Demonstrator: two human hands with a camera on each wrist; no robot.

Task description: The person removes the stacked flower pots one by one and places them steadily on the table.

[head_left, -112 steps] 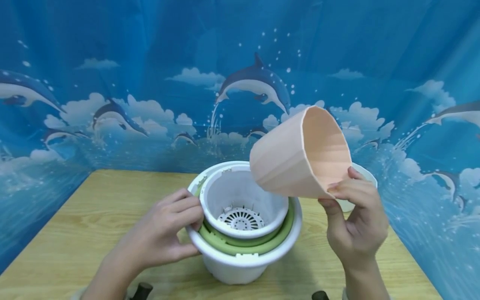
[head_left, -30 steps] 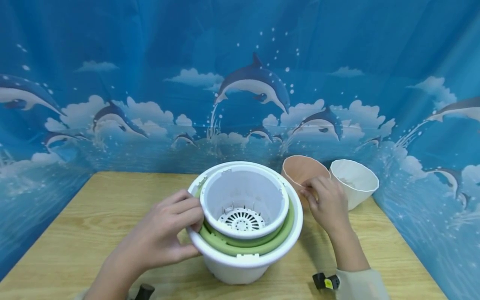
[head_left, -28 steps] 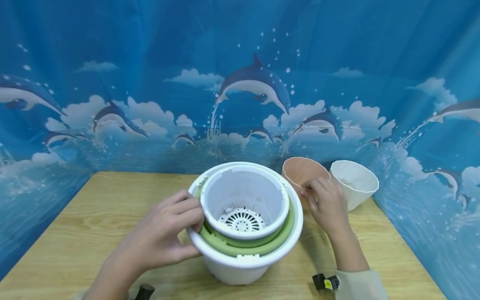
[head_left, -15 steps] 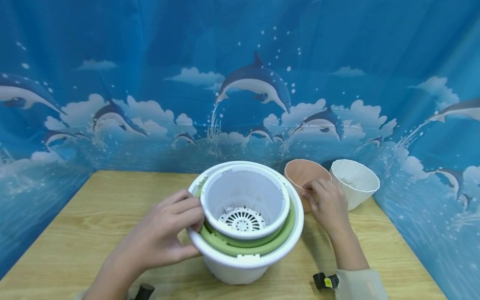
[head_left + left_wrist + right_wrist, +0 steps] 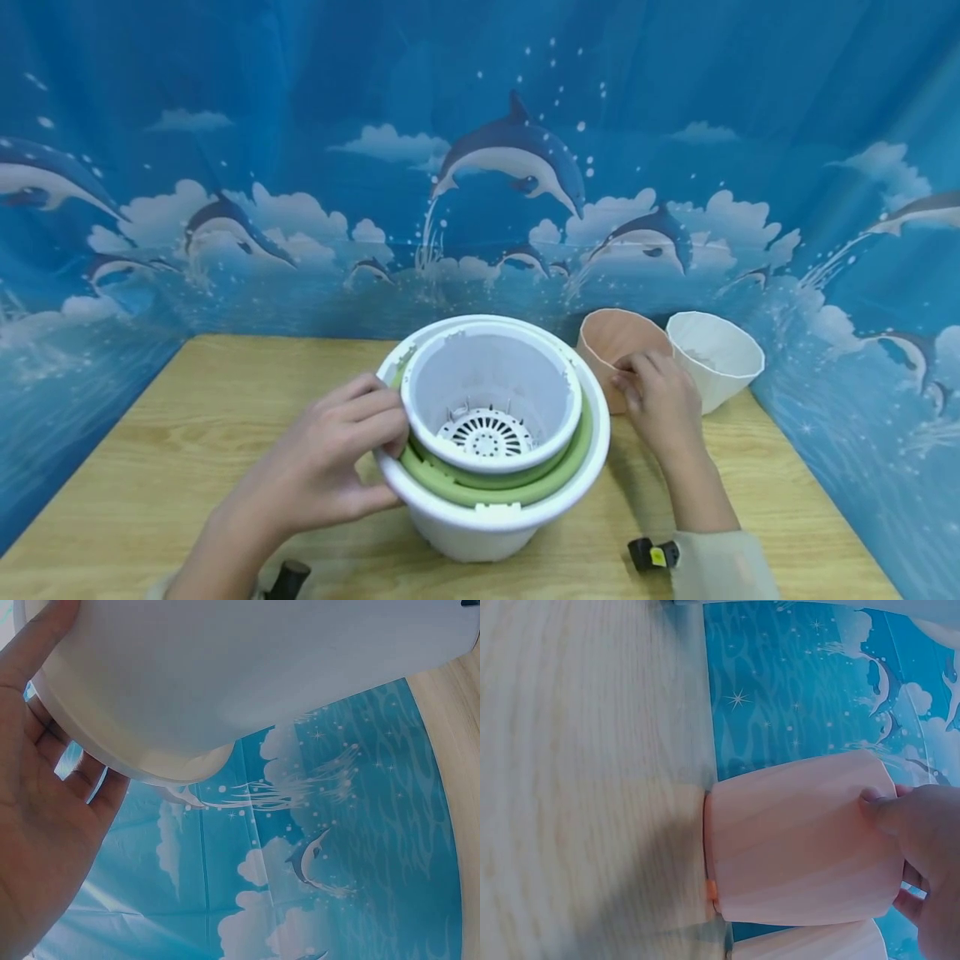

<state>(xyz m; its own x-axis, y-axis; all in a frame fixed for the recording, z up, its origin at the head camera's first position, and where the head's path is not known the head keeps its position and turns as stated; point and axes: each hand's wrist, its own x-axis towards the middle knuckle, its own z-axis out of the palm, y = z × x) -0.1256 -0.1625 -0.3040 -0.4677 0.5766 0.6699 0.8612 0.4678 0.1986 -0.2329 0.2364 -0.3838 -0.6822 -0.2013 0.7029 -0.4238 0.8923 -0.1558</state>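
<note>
In the head view, a nested stack stands mid-table: an outer white flowerpot (image 5: 471, 537), a green-rimmed pot (image 5: 438, 487) inside it, and an inner white pot (image 5: 487, 362) with a slotted bottom. My left hand (image 5: 337, 454) grips the outer pot's left rim, fingers over the edge; the left wrist view shows its thumb on the white wall (image 5: 225, 667). At the back right stands a peach flowerpot (image 5: 618, 329). My right hand (image 5: 663, 408) pinches its near rim, thumb outside, as the right wrist view shows with the pot's wall (image 5: 802, 840).
A faceted white pot (image 5: 716, 385) stands right beside the peach one, near the table's right edge. The wooden table (image 5: 247, 417) meets a blue dolphin-print curtain (image 5: 360, 208) at the back and sides. A black strap device (image 5: 651, 554) sits by the right sleeve.
The peach pot, earlier held tilted in the air over the stack by my right hand, now stands upright at the back right, still pinched. The left hand keeps its grip on the stack.
</note>
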